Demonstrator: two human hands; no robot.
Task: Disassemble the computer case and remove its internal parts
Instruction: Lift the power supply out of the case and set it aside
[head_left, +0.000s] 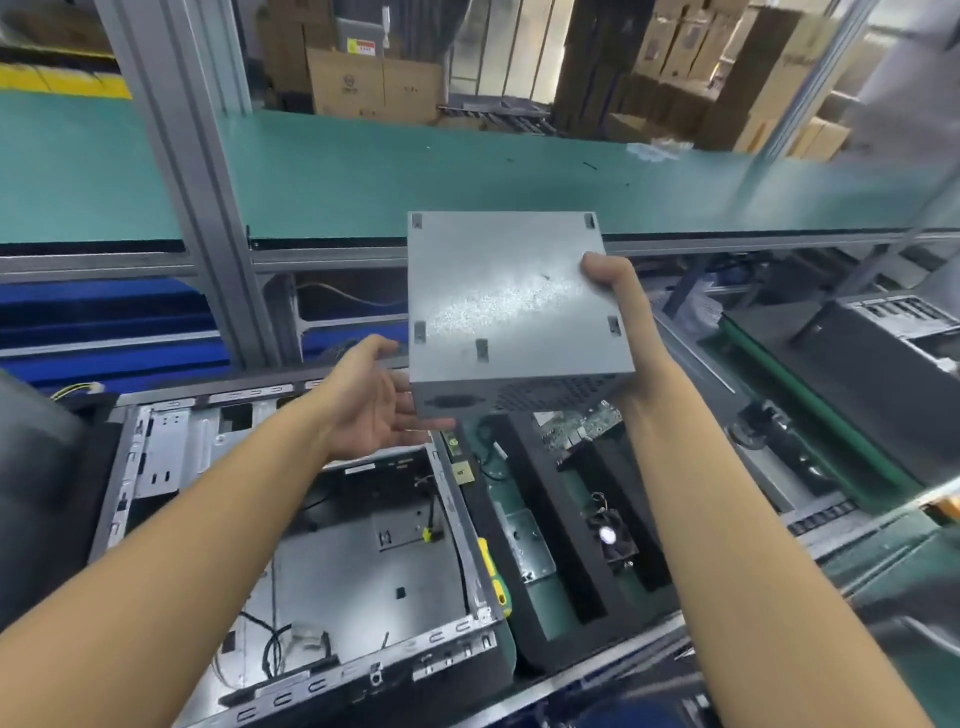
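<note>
Starting at 7 o'clock in the shot: the opened grey steel computer case lies on its side, mostly gutted, with a few loose black wires in it.

Above its far edge is the left hand. It's released, palm up, with straight fingers slid under the near left corner of the grey sheet-metal box, which looks like the power supply. The box hangs in mid-air dead centre, up and clear of the case, flat side facing the camera and vented side towards me.

At 3 o'clock of the box, the right hand is clamped on its right edge, thumb on top and the other fingers hidden underneath.

Handling-wise, I'd guess it's rigid and fairly hefty for its size. The bare metal is smooth, so it's a bit slippery, and the folded edges may be sharp. I'd hold it by opposite edges or with a palm under the base, and keep fingers off the vent holes.

Down at 5 o'clock sits a black foam tray with a small black fan in it.
</note>
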